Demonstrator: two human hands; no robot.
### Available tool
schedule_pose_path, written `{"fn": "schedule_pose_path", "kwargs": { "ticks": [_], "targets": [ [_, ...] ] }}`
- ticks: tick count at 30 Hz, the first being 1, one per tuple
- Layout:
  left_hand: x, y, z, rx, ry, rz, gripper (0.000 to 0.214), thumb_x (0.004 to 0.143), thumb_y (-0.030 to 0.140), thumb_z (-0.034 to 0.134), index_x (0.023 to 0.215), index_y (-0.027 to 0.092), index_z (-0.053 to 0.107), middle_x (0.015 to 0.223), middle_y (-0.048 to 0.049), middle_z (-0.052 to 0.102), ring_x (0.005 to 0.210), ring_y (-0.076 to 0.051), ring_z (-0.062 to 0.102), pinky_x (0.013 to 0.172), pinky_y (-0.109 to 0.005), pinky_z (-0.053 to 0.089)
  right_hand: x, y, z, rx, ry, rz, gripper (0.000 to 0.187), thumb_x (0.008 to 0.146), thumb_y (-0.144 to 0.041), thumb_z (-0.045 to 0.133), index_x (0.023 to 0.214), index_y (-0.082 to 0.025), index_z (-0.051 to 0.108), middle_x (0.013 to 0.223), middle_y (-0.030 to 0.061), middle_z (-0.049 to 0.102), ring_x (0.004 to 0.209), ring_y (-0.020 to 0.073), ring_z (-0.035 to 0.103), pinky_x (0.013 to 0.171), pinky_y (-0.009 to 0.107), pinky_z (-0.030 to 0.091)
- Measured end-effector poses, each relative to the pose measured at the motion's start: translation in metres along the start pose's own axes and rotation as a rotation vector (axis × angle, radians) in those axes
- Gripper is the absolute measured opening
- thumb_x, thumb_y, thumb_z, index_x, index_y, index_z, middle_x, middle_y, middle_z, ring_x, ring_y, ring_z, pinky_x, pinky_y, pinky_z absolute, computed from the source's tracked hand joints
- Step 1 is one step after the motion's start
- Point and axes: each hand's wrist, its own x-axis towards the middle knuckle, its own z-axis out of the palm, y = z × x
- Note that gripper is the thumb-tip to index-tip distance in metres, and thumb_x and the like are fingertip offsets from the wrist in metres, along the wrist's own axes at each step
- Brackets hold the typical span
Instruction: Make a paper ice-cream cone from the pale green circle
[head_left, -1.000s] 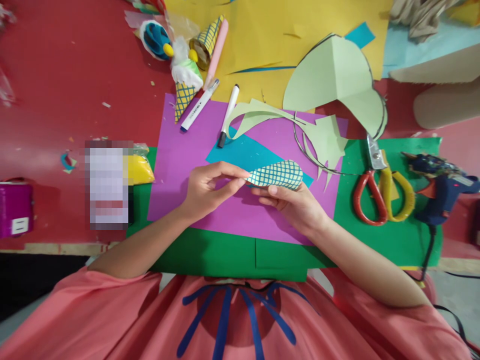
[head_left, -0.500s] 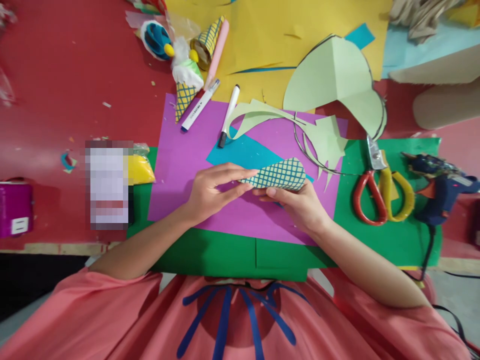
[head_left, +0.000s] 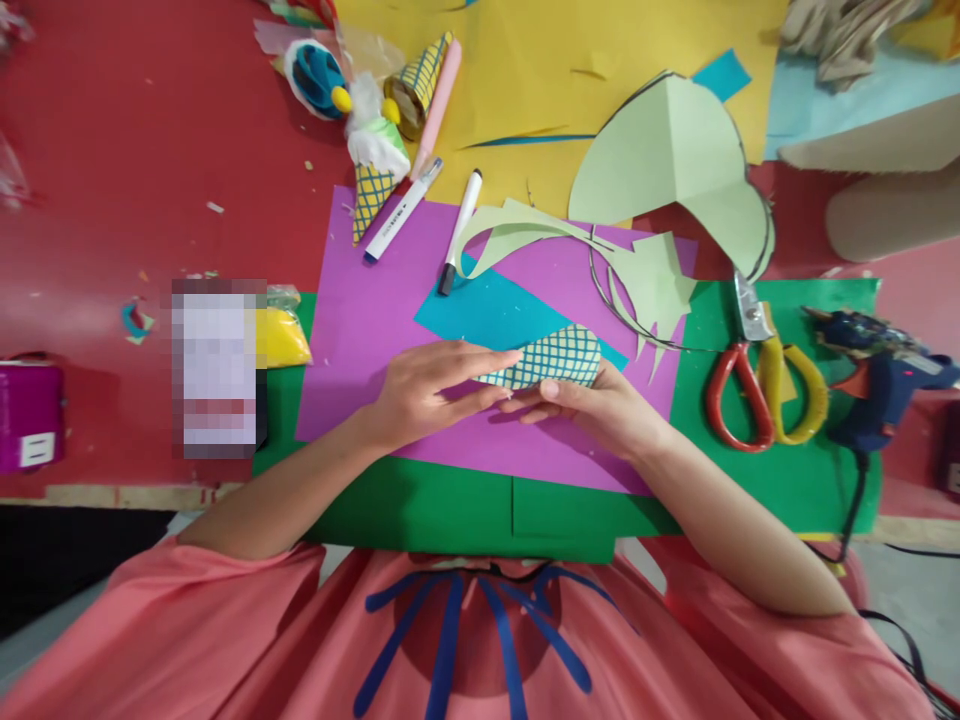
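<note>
A pale paper piece with a blue criss-cross grid [head_left: 559, 357] is held between my two hands over a purple sheet [head_left: 360, 330]. It looks curved, with a wide rounded end at the right and a narrow end at the left. My right hand [head_left: 611, 410] grips its lower edge, thumb on top and fingers beneath. My left hand [head_left: 427, 385] closes thumb and fingers about the narrow end, partly hiding it. Just behind the piece lies a blue paper sheet [head_left: 487, 305].
To the right are scissors [head_left: 739, 395] with red and yellow handles and a glue gun [head_left: 877, 395]. Behind lie markers [head_left: 405, 210], pale green offcuts [head_left: 652, 280], a large folded pale green paper [head_left: 675, 150] and small grid-patterned cones [head_left: 373, 195]. A phone [head_left: 217, 370] lies at left.
The grid-patterned paper has shifted slightly left and down and tilted a little. My left fingers have moved farther over its narrow end.
</note>
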Motion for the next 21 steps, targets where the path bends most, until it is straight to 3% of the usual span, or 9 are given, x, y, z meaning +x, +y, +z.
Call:
{"fn": "schedule_pose_path", "kwargs": {
  "ticks": [6,12,14,17,19,21],
  "targets": [
    [-0.001,-0.003,-0.001,0.015,0.001,-0.005,0.021,0.084,0.021,0.067,0.105,0.020,0.067,0.095,0.0002,0.076,0.084,-0.008,0.071,0.079,-0.014,0.055,-0.002,-0.002,-0.005,-0.034,-0.088,-0.024,0.019,0.087,-0.019,0.063,0.104,-0.017,0.069,0.104,0.0076,0.074,0.097,0.0190,0.071,0.085,0.031,0.059],
    [-0.004,-0.006,0.001,-0.019,0.024,-0.059,0.021,0.084,0.023,0.067,0.104,0.023,0.070,0.097,0.0017,0.075,0.083,-0.009,0.072,0.078,-0.015,0.056,-0.001,0.000,-0.003,0.040,-0.072,0.027,0.021,0.088,-0.023,0.062,0.107,-0.020,0.069,0.104,0.0050,0.075,0.099,0.0188,0.070,0.084,0.030,0.059],
    [-0.005,-0.006,0.002,-0.063,0.033,-0.150,0.020,0.082,0.024,0.068,0.102,0.023,0.071,0.097,0.0015,0.075,0.083,-0.010,0.072,0.077,-0.016,0.057,-0.001,-0.002,-0.003,0.045,-0.055,0.033,0.021,0.088,-0.026,0.062,0.107,-0.021,0.069,0.106,0.0053,0.074,0.099,0.0193,0.071,0.082,0.030,0.059],
    [-0.004,-0.004,0.004,-0.177,0.086,-0.414,0.019,0.080,0.025,0.070,0.098,0.023,0.073,0.096,0.0009,0.075,0.083,-0.012,0.072,0.076,-0.018,0.058,0.000,-0.007,-0.009,-0.063,0.022,0.013,0.022,0.087,-0.034,0.061,0.101,-0.019,0.069,0.108,0.0067,0.073,0.086,0.0185,0.073,0.070,0.028,0.060],
    [-0.002,-0.003,0.005,-0.316,0.139,-0.598,0.020,0.079,0.027,0.070,0.098,0.022,0.073,0.092,0.0001,0.076,0.080,-0.013,0.072,0.074,-0.020,0.059,-0.001,-0.012,-0.016,-0.248,0.152,-0.072,0.024,0.087,-0.040,0.060,0.090,-0.018,0.069,0.091,0.0049,0.074,0.065,0.0144,0.070,0.056,0.025,0.057],
    [0.000,-0.002,0.006,-0.467,0.172,-0.739,0.022,0.079,0.028,0.070,0.098,0.020,0.072,0.086,-0.0010,0.076,0.075,-0.014,0.073,0.071,-0.022,0.060,-0.002,-0.018,-0.022,-0.541,0.375,-0.282,0.025,0.086,-0.042,0.062,0.081,-0.018,0.067,0.072,0.0006,0.068,0.051,0.0100,0.060,0.048,0.023,0.050]
  ]
}}
